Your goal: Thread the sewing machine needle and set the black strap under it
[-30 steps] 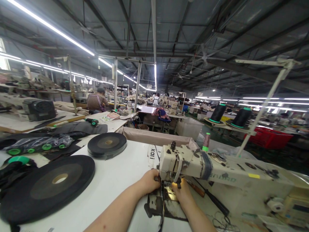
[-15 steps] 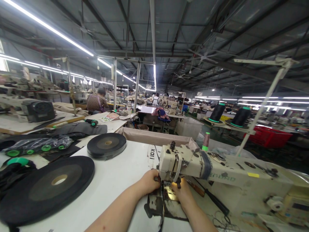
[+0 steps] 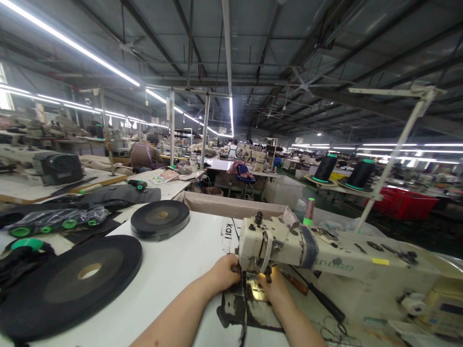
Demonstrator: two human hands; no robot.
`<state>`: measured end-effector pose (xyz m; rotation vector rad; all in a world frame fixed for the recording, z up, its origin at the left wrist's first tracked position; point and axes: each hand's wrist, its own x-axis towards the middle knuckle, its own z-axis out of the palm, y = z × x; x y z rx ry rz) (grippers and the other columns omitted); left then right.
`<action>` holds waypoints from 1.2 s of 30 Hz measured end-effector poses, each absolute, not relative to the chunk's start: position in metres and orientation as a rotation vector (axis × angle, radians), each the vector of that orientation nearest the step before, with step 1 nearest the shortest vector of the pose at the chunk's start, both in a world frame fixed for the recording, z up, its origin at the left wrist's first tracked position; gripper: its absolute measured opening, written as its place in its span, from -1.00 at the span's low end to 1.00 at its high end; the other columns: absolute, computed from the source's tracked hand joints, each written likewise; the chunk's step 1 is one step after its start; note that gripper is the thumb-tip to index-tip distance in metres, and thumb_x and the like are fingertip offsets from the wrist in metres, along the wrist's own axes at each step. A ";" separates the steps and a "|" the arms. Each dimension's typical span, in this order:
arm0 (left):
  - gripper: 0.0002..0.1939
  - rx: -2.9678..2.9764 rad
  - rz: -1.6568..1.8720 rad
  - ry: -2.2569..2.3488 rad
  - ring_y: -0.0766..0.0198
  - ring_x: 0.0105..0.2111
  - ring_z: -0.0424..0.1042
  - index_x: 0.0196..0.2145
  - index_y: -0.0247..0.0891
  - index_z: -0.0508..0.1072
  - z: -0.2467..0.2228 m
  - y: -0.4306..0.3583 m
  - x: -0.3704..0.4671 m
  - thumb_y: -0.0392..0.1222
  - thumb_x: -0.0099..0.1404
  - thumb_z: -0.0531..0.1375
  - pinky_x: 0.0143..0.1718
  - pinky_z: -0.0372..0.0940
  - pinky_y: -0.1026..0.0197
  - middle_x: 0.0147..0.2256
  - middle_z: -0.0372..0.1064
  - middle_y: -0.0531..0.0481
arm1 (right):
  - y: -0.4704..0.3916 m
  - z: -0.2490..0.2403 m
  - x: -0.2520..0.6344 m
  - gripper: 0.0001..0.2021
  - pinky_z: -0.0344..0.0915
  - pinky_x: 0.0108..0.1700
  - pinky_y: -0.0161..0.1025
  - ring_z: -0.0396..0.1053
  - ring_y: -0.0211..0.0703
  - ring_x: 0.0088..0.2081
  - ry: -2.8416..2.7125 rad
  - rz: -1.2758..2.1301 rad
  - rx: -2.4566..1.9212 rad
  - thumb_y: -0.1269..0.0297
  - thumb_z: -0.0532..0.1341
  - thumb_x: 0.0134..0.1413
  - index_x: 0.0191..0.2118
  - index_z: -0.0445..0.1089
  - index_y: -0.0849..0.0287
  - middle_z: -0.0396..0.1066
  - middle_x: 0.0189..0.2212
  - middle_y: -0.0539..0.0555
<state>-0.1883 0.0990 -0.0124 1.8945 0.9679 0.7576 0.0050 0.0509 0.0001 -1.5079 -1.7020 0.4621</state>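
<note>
Lower centre of the frame: dark narrow strip (image 3: pixel 244 315) runs below the head of the sewing machine (image 3: pixel 251 246). Left hand (image 3: pixel 224 272) curls beside it; right hand (image 3: pixel 275 287) is partly hidden. Whether either grip is open or closed: cannot tell. Strip judged light, pliable, prone to twisting; best held flat by its edges, fingertips clear of the machine head.
</note>
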 end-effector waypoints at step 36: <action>-0.72 1.850 0.775 0.924 0.14 -0.25 0.44 -0.35 -0.34 0.54 -0.013 0.100 -0.188 -0.39 -0.08 0.16 -0.13 0.33 0.20 -0.33 0.50 -0.01 | 0.046 0.004 -0.001 -0.87 0.26 -0.42 -0.29 0.43 -0.05 -0.42 -1.630 0.485 -1.544 0.26 0.11 -0.17 -0.61 0.31 0.13 0.44 -0.57 0.10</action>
